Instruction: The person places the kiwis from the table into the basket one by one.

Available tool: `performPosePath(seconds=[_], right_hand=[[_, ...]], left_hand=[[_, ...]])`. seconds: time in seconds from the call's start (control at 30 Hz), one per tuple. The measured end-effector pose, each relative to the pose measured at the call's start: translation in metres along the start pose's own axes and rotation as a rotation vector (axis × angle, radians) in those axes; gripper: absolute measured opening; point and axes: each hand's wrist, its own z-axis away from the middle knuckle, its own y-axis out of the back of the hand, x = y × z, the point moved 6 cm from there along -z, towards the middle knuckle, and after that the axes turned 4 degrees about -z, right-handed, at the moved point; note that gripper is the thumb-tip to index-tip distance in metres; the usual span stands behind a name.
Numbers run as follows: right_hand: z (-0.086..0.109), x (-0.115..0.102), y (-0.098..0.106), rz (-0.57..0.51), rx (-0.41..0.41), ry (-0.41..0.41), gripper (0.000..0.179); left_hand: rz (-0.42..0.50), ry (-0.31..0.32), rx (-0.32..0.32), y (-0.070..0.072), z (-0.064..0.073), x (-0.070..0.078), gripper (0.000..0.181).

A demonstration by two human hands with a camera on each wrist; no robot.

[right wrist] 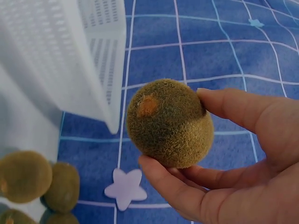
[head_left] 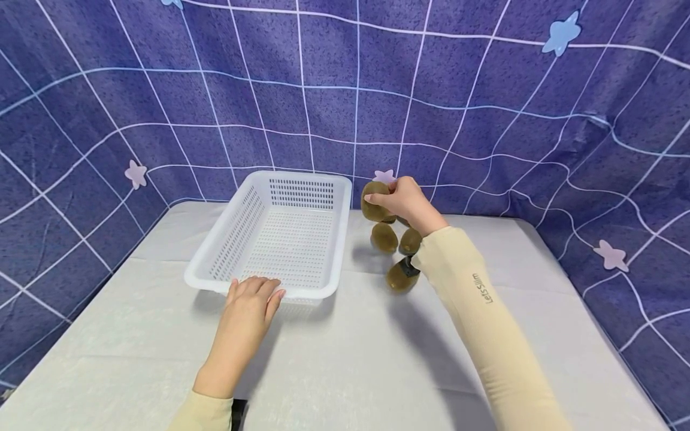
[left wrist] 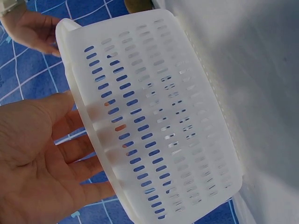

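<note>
My right hand [head_left: 406, 200] pinches a brown, fuzzy kiwi [right wrist: 170, 123] between thumb and fingers, raised above the table to the right of the white basket [head_left: 341, 239]. Below that hand several more kiwis lie on the table, among them one kiwi [head_left: 384, 237] near the basket and another kiwi [head_left: 400, 279] closer to me, partly behind the wrist strap. The left hand [head_left: 253, 302] rests on the basket's near rim, its fairly straight fingers reaching over the edge. Through the slots in the left wrist view, the fingertips show faintly behind the basket wall [left wrist: 154, 116].
A white cloth covers the table [head_left: 334, 371]. Behind and on both sides hangs a blue curtain [head_left: 323, 114] with a grid pattern and stars. The slotted basket shows its bare bottom [head_left: 291, 239].
</note>
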Motion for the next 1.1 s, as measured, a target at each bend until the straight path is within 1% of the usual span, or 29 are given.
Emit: performPosePath(seconds=[0.1, 0.17, 0.3, 0.33, 0.37, 0.43, 0.53, 0.6, 0.7, 0.9, 1.0, 1.1], right_hand=[[-0.002, -0.009, -0.007, -0.052, -0.011, -0.014, 0.031], [-0.004, -0.014, -0.014, -0.073, -0.031, -0.034, 0.038], [-0.007, -0.023, -0.025, -0.034, -0.061, -0.057, 0.059], [-0.008, -0.025, -0.028, -0.028, -0.068, -0.062, 0.06], [-0.008, -0.027, -0.031, -0.022, -0.066, -0.063, 0.06], [-0.01, -0.031, -0.037, -0.046, -0.07, -0.061, 0.051], [-0.014, -0.036, -0.047, -0.099, -0.08, -0.057, 0.036], [-0.016, -0.04, -0.055, -0.149, -0.091, -0.05, 0.032], [-0.019, -0.045, -0.066, -0.193, -0.109, -0.038, 0.033], [-0.023, -0.051, -0.087, -0.219, -0.129, -0.03, 0.033], [-0.026, -0.051, -0.099, -0.256, -0.137, -0.049, 0.035], [-0.028, -0.05, -0.111, -0.291, -0.141, -0.078, 0.044]], left_hand=[[-0.001, -0.003, 0.002, 0.0, 0.0, 0.0, 0.025], [-0.004, -0.005, 0.003, 0.001, 0.0, 0.0, 0.025], [-0.011, -0.005, 0.005, 0.001, 0.0, 0.0, 0.025], [-0.013, -0.005, 0.006, 0.001, 0.0, 0.0, 0.026], [-0.013, -0.004, 0.006, 0.001, 0.0, 0.0, 0.026], [-0.013, -0.004, 0.009, 0.001, 0.0, -0.001, 0.025], [-0.012, -0.005, 0.01, 0.001, 0.0, -0.001, 0.025], [-0.012, -0.004, 0.009, 0.001, 0.0, -0.001, 0.025], [-0.012, -0.001, 0.005, 0.001, 0.0, -0.001, 0.025], [-0.013, -0.009, 0.011, 0.001, 0.0, -0.001, 0.025], [-0.015, -0.015, 0.016, 0.001, 0.0, 0.0, 0.025], [-0.016, -0.017, 0.019, 0.001, 0.0, 0.0, 0.025]])
